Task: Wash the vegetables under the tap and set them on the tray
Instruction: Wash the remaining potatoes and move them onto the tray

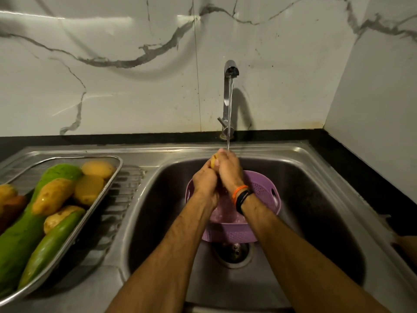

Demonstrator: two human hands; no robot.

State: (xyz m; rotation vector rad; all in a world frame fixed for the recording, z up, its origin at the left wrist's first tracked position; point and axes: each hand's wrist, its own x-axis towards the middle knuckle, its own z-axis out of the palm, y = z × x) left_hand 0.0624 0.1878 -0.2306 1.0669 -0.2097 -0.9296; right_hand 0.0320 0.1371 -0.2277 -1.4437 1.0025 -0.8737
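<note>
My left hand [205,181] and my right hand [229,170] together grip a yellow potato [214,161], mostly hidden between them, over the sink basin [316,199]. Water runs from the steel tap [230,71] onto my right hand's fingers. A steel tray [106,195] on the drainboard at left holds several potatoes [53,195] and long green gourds [24,229].
A purple plastic colander [261,193] sits in the basin under my wrists, above the drain [232,254]. A black counter runs behind and to the right of the sink. Marble-patterned wall tiles stand at the back.
</note>
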